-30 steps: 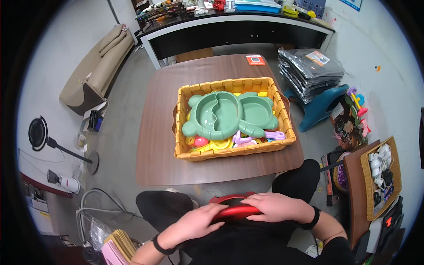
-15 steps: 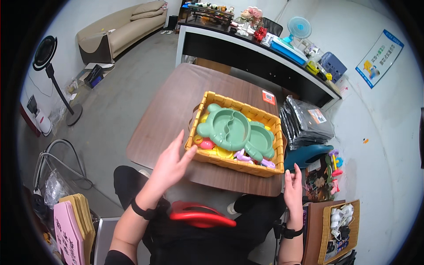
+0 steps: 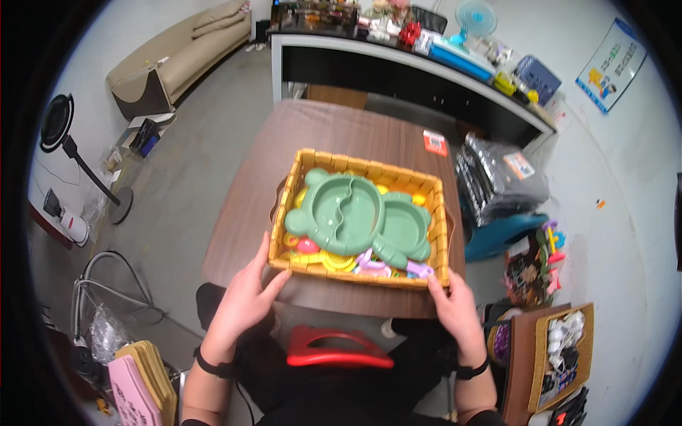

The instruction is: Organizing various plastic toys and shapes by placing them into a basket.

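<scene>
Left hand (image 3: pixel 249 292) and right hand (image 3: pixel 458 309) grasp near corners of the yellow woven basket (image 3: pixel 369 167) between them; green bear-shaped divided plate (image 3: pixel 364 216), seemingly loose atop toys (image 3: pixel 335 261), could slide if one side dips.

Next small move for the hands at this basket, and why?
Probably settle the left hand and right hand more firmly at the near corners of the woven basket. Both are at those corners, but grip firmness can't be judged; the basket appears to rest on the table, and the green divided plate lies across the toys inside, so an uneven pull might slide it.
</scene>
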The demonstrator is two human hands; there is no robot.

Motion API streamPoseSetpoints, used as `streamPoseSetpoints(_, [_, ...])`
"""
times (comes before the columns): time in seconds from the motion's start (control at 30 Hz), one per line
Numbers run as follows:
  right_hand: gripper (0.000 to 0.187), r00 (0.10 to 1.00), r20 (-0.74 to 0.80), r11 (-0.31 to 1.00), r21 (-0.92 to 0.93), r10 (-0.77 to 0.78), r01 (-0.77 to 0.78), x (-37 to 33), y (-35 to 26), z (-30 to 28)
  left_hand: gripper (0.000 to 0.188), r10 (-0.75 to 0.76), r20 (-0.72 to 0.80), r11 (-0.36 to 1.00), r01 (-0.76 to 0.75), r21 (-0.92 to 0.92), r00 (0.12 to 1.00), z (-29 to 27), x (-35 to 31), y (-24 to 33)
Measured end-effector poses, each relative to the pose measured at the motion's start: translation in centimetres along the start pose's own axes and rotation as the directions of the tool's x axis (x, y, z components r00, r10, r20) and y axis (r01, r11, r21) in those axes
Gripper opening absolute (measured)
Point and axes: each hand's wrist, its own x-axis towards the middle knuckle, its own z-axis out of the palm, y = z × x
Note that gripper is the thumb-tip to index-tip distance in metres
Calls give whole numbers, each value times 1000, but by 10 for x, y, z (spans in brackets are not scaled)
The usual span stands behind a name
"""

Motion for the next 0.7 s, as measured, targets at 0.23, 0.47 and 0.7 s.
streamPoseSetpoints(0.23, [60,962,-136,964,-158,-237,216,24,-49,-47,74,352,-184,918,-299,262,918,-8,11,28])
streamPoseSetpoints(0.47, [54,793,227,754,-248,-565,608,62,-72,-16,49,457,-55,824,-399,402,888,-1,20,37])
streamPoseSetpoints(0.7, [50,752,385,708,-281,-536,648,88,-71,-9,40,442,-140,859,-373,350,886,-18,-6,33])
